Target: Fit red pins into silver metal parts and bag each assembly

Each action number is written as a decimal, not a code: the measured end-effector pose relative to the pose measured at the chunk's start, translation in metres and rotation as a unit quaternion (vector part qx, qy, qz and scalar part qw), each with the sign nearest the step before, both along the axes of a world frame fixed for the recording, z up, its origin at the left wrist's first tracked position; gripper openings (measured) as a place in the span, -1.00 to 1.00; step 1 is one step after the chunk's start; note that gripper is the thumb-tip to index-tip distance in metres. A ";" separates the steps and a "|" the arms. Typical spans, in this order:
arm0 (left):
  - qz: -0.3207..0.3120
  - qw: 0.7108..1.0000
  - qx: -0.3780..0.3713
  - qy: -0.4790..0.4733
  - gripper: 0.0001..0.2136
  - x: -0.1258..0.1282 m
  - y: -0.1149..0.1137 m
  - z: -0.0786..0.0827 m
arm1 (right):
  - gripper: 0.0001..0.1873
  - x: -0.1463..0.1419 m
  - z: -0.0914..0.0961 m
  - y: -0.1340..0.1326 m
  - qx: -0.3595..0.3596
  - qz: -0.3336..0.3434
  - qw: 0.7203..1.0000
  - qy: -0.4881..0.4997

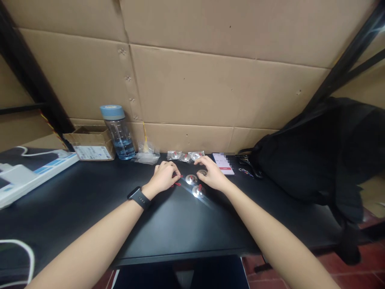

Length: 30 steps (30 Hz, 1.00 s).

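Observation:
My left hand (165, 176), with a dark watch (138, 197) on its wrist, is closed in a pinch on a red cord (177, 184) low over the black table. My right hand (211, 173) curves over a small shiny metal disc (203, 172), thumb and forefinger apart; whether it touches the disc is unclear. Between my hands lies a second metal disc (191, 179) with a red loop at its centre. Nearer to me is a similar disc (198, 191), also with a red loop. Behind my hands, several like pieces lie in clear plastic wrappers (185, 157).
A phone (223, 163) lies right of my right hand, beside some keys (246, 172) and a black backpack (309, 160). At left stand a water bottle (120, 134), a small cardboard box (92, 146) and a power strip (39, 176). Cardboard panels (192, 88) line the back.

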<state>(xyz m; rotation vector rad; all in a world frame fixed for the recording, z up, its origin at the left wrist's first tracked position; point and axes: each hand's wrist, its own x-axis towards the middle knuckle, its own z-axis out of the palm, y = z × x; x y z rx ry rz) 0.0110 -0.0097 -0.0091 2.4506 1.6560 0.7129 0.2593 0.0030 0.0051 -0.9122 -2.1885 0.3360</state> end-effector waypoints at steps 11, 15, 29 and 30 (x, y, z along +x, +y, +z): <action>0.009 0.997 0.056 -0.055 -0.90 0.007 -0.012 0.017 | -0.77 0.028 0.002 0.011 -0.081 -0.013 0.988 -0.131; 0.013 0.994 0.074 -0.075 -0.94 0.007 -0.014 0.020 | -0.75 0.027 0.004 0.009 -0.082 -0.023 0.988 -0.127; 0.024 0.992 0.082 -0.095 -0.91 0.006 -0.013 0.018 | -0.70 0.025 0.003 0.008 -0.057 -0.082 0.980 -0.172; 0.024 0.993 0.078 -0.086 -0.91 0.005 -0.012 0.016 | -0.73 0.026 0.003 0.008 -0.058 -0.079 0.980 -0.173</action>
